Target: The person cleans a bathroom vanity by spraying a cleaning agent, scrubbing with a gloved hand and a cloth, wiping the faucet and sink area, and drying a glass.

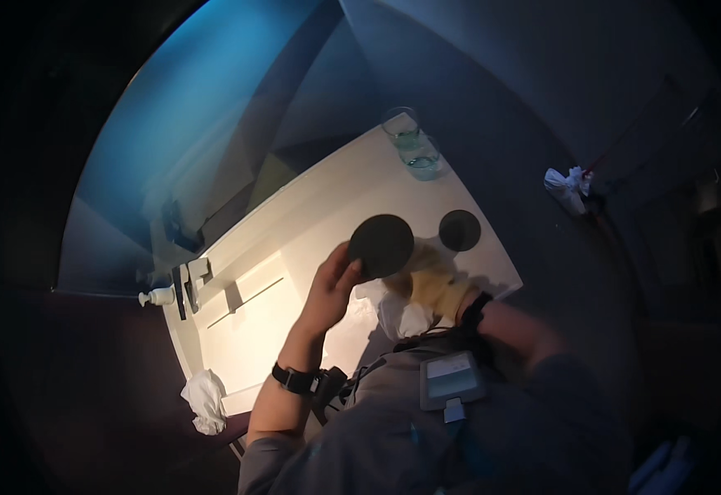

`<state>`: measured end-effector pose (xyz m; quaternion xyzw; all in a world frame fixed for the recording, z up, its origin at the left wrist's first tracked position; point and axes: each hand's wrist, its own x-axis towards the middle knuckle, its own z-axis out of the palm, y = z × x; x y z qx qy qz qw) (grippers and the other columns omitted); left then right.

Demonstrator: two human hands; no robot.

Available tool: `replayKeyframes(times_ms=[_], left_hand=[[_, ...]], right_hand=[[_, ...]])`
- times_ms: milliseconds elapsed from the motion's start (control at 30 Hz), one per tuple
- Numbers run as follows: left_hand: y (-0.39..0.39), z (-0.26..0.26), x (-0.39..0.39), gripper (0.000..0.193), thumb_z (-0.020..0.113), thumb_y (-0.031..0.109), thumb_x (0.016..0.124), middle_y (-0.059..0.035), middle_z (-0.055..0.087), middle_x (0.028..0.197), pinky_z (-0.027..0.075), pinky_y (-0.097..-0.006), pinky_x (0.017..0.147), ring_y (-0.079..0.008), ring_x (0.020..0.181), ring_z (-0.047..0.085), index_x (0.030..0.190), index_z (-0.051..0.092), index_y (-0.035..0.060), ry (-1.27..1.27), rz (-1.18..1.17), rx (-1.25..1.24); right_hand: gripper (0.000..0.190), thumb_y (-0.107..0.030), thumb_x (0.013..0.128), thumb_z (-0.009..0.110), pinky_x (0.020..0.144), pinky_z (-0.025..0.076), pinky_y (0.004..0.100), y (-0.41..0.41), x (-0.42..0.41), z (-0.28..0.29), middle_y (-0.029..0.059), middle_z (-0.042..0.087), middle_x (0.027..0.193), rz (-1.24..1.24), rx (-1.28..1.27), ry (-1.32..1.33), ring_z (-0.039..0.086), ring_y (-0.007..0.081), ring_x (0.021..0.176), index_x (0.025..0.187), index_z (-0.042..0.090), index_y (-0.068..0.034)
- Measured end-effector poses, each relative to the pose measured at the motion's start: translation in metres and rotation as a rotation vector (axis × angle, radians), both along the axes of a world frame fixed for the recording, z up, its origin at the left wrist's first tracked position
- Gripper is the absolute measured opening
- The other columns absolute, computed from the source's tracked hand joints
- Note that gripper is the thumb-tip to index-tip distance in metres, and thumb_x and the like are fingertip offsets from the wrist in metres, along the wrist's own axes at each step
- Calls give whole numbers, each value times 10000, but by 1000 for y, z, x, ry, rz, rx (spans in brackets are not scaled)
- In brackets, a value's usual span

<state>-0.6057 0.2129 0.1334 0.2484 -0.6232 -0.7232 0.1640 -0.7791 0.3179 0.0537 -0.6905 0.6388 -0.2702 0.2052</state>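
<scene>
My left hand (336,284) grips a dark, flat round disc (380,246) by its left edge and holds it up over the white worktop (336,213). My right hand (438,286) is blurred and covered in yellow, apparently a glove. It is close to the disc's lower right edge; whether it touches the disc or holds anything is unclear. Beyond it, a second, smaller-looking dark disc (459,230) lies on the worktop. Below the right hand, near my waist, is crumpled white material (404,315).
Two clear containers with a greenish tint, one (401,129) behind the other (422,162), stand at the far corner. At the left end are a white pump bottle (159,297), dark tools (182,292) and a white cloth (206,402). A thin rod (246,302) lies in the lit area.
</scene>
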Motion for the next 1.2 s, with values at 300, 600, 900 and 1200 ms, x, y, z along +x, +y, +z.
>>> replayKeyframes(times_ms=[300,600,900,1200], left_hand=[[1,-116,-109,521,585,114,929,-166,598,1198,492,-359,908,-218,1077,592,1397,391,-8,-427,-382,-213],[-30,-63,7,462,651,68,881,-90,553,1243,502,-358,907,-212,1150,568,1319,505,101,-136,297,-529],[-11,-76,217,355,628,39,896,-32,582,1029,468,-249,833,-114,964,559,1239,539,34,-263,970,-74],[2,-79,281,356,661,70,883,-18,571,1000,468,-254,814,-104,936,555,1216,541,38,-321,1212,71]], right_hand=[[521,-250,762,680,913,468,434,46,14,-25,201,589,1211,-80,-108,27,577,365,1096,1252,577,-103],[584,-199,749,694,983,417,488,-16,37,-31,176,427,1420,-81,3,336,478,397,1216,1314,547,-177],[705,-369,831,651,1102,308,488,-144,-1,-7,244,382,1432,-437,-167,374,369,436,1308,1429,395,-99],[669,-431,844,610,1125,263,471,-253,19,-53,205,418,1425,-728,-15,459,360,367,1337,1387,450,-75]])
